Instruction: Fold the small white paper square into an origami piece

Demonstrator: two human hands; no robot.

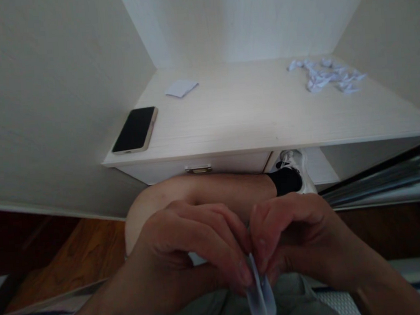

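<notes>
Low in the head view, a small folded piece of white paper (261, 303) hangs between my two hands above my lap. My left hand (202, 249) pinches its left side between thumb and fingers. From the other side my right hand (294, 238) grips its upper edge, with the fingertips of both hands close together. The paper's lower end bulges out in a rounded fold. Its upper part is hidden behind my fingers.
A white shelf (229, 122) spans the view ahead. On it lie a dark phone (136, 129) at the left, a flat paper square (181, 88) and several twisted paper pieces (328, 76) at the right. A drawer handle (198, 169) sits below, beyond my crossed leg (212, 191).
</notes>
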